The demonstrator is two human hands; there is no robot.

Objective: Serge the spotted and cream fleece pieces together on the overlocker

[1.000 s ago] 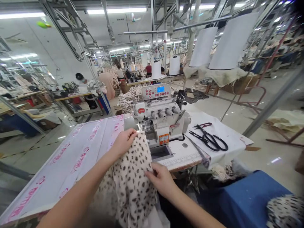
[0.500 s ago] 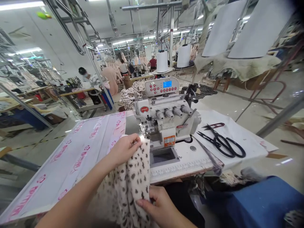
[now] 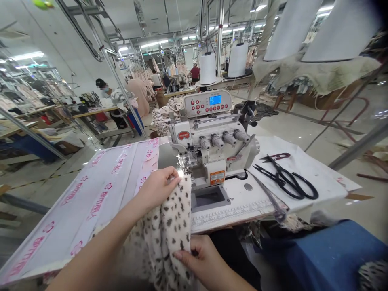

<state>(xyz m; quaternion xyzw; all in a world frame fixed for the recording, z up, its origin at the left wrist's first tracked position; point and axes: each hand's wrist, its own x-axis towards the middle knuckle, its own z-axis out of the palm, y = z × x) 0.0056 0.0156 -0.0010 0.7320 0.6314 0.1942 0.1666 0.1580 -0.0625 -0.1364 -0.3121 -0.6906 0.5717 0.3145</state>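
Note:
A cream fabric (image 3: 177, 214) with dark spots hangs in folds over the front edge of the sewing table. Its upper end lies at the needle area of a white overlock sewing machine (image 3: 212, 141). My left hand (image 3: 160, 184) is closed on the cloth's top edge, just left of the presser foot, thumb and fingers pinched together. Lower down, my right hand (image 3: 203, 256) grips the right edge of the same fabric between thumb and fingers. The lower part of the cloth is blurred, and the fingers behind it are hidden.
Black scissors (image 3: 286, 178) and a small dark red thread snipper (image 3: 279, 156) lie right of the machine. White thread cones (image 3: 207, 68) stand behind it. Printed plastic sheeting (image 3: 100, 190) covers the table's left side. Blue cloth (image 3: 339, 254) is at lower right. A co-worker (image 3: 104, 89) sits farther back.
The camera view has shifted slightly, so the machine and scissors appear a little displaced. Both hands keep their hold on the fabric in nearly the same places.

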